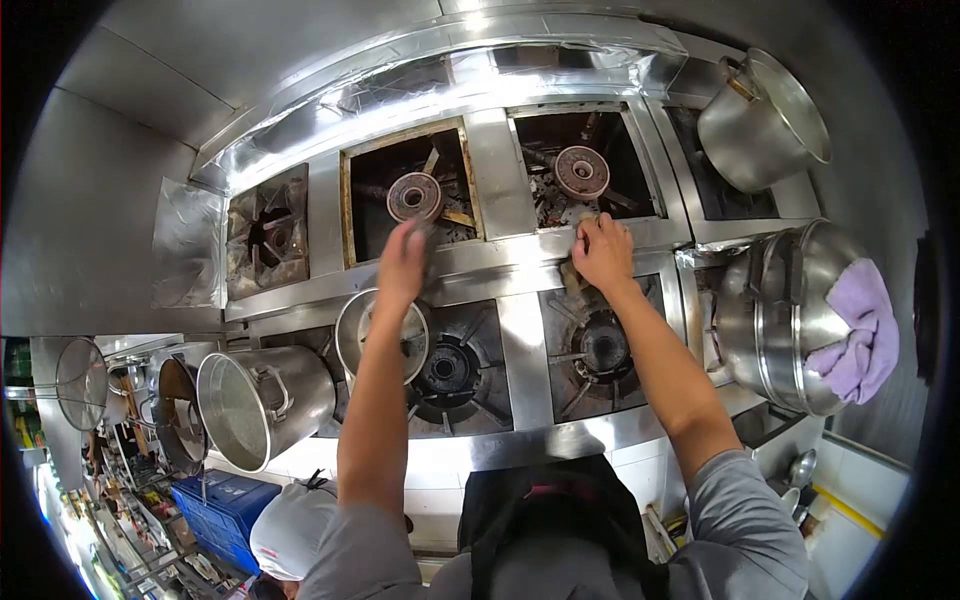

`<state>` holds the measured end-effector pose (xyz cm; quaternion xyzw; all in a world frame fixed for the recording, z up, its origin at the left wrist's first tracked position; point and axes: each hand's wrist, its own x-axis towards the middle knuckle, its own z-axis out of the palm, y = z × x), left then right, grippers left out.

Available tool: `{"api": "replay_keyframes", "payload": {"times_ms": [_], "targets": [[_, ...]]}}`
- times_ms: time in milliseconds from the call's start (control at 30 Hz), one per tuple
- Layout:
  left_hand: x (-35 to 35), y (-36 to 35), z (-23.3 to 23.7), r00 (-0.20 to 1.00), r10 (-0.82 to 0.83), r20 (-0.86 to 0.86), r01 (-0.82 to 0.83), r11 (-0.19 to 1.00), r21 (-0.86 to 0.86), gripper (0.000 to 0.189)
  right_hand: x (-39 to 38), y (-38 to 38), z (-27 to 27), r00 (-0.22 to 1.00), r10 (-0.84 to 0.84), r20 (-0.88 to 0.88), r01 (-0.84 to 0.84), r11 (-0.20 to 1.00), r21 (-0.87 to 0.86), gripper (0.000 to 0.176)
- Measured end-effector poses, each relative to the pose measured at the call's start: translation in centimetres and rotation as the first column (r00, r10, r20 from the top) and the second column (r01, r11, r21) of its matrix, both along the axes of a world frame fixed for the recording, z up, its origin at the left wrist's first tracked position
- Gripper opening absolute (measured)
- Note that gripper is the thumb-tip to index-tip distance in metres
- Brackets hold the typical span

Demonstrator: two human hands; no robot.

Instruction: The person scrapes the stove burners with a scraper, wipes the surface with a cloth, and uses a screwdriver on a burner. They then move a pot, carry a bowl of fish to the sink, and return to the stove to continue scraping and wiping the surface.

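Reaching over stove (pixel 493 175): left hand (pixel 402 268) blurred, right hand (pixel 604 252) curled, whether fingers grasped anything unclear; left forearm (pixel 373 430), if lowered, risked knocking pot (pixel 421 338).

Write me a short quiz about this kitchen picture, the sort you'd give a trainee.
1. What colour is the cloth on the large metal cookware at the right?
A) green
B) lilac
C) orange

2. True or false: the right hand is touching that cloth.

3. Fill in the gap: of the person's two hands, the ____ one looks blurred.

Key:
1. B.
2. False; it is just in front of a ring burner, well away from the cloth.
3. Left; the left hand is smeared in the picture.
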<state>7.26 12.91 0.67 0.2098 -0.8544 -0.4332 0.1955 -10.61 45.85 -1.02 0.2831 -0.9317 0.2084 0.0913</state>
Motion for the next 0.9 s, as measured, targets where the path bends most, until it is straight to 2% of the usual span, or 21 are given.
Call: {"api": "replay_keyframes", "payload": {"times_ms": [67, 133, 167, 233, 267, 333, 367, 467, 567, 633, 700, 733, 800, 900], "targets": [[-5.8, 2.4, 0.7, 0.998, 0.062, -0.013, -0.061, 0.996, 0.067, 0.044, -0.7, -0.7, -0.7, 1.000, 0.002, 0.005, -0.002, 0.999, 0.038, 0.014], [-10.3, 2.6, -2.4, 0.990, 0.142, -0.011, -0.142, 0.990, 0.012, 0.041, -1.5, -1.5, -1.4, 0.998, -0.057, 0.000, 0.057, 0.998, 0.031, 0.008], [-11.1, 3.5, -2.4, 0.989, 0.147, -0.012, -0.146, 0.989, 0.016, 0.041, -1.9, -1.9, -1.7, 0.999, -0.053, -0.002, 0.053, 0.998, 0.035, 0.008], [-11.5, 5.4, -1.5, 0.932, 0.179, 0.314, -0.185, 0.983, -0.011, 0.035, -2.1, -2.4, -2.4, 0.991, -0.130, -0.036, 0.128, 0.990, -0.057, 0.004], [-10.8, 6.3, -1.2, 0.931, 0.180, 0.318, -0.186, 0.982, -0.011, 0.035, -2.2, -2.4, -2.7, 0.991, -0.128, -0.032, 0.126, 0.990, -0.055, 0.004], [-9.8, 7.8, -1.2, 0.943, 0.172, 0.286, -0.140, 0.982, -0.127, 0.031, -2.6, -2.6, -3.3, 0.983, -0.182, -0.024, 0.177, 0.976, -0.128, 0.004], [-10.7, 7.9, -1.2, 0.942, 0.170, 0.291, -0.139, 0.982, -0.125, 0.031, -2.7, -2.5, -3.6, 0.983, -0.183, -0.020, 0.179, 0.976, -0.125, 0.004], [-14.9, 6.0, -2.6, 0.956, 0.292, -0.013, -0.290, 0.942, -0.168, 0.031, -2.8, -2.8, -4.2, 0.980, -0.199, -0.027, 0.192, 0.967, -0.169, 0.006], [-19.1, 2.8, -3.8, 0.979, 0.206, 0.013, -0.197, 0.951, -0.240, 0.031, -2.7, -2.4, -4.9, 0.974, -0.224, -0.039, 0.217, 0.968, -0.127, 0.007], [-17.4, 3.1, -3.9, 0.981, 0.175, 0.081, -0.156, 0.967, -0.199, 0.030, -3.1, -2.8, -4.9, 0.973, -0.190, -0.134, 0.172, 0.976, -0.134, 0.006], [-13.7, 4.2, -6.6, 0.981, 0.190, 0.023, -0.190, 0.982, -0.010, 0.030, -3.1, -2.7, -4.6, 0.977, -0.164, -0.140, 0.146, 0.981, -0.127, 0.006], [-13.0, 4.8, -5.9, 0.982, 0.187, 0.024, -0.186, 0.982, -0.016, 0.030, -3.2, -2.8, -4.5, 0.979, -0.138, -0.148, 0.122, 0.986, -0.113, 0.005], [-11.6, 6.3, -4.3, 0.954, 0.286, 0.086, -0.289, 0.957, 0.025, 0.031, -3.0, -2.7, -4.3, 0.982, -0.117, -0.147, 0.105, 0.991, -0.087, 0.005], [-15.9, 3.6, -5.4, 0.965, 0.263, 0.026, -0.263, 0.965, 0.011, 0.031, -3.4, -2.8, -3.8, 0.984, -0.078, -0.160, 0.070, 0.996, -0.054, 0.004]]}}
